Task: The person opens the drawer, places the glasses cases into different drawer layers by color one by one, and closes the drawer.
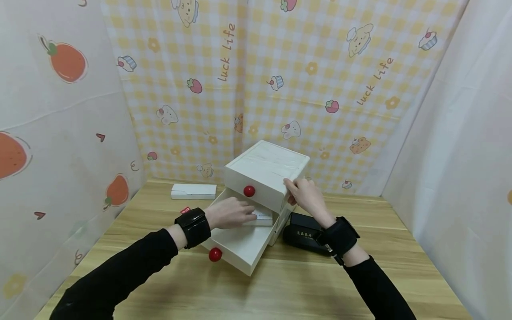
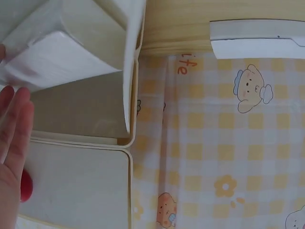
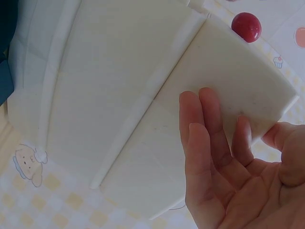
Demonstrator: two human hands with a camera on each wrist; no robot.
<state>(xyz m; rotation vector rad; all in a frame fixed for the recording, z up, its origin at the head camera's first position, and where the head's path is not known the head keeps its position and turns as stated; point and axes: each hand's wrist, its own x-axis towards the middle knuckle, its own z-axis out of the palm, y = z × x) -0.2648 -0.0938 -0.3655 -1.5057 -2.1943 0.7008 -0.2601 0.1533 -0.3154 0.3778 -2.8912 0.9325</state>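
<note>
A small white drawer cabinet point(image 1: 268, 164) with red knobs stands on the table, its lower drawer point(image 1: 240, 249) pulled far out. Inside that drawer lies a slim white box point(image 1: 262, 218), also seen in the left wrist view as a glossy white box point(image 2: 62, 59). My left hand point(image 1: 230, 213) reaches into the drawer and holds the box's left end between thumb and fingers. At the cabinet's upper right edge, my right hand point(image 1: 308, 193) rests with its thumb over the top and its fairly straight fingers point(image 3: 193, 114) against the side panel.
Another slim white box point(image 1: 194, 191) lies on the table at the back left. A black case point(image 1: 302, 235) with gold lettering sits right of the cabinet, partly under my right wrist. A small red item point(image 1: 185, 210) shows behind my left wristband. Patterned cloth hangs behind.
</note>
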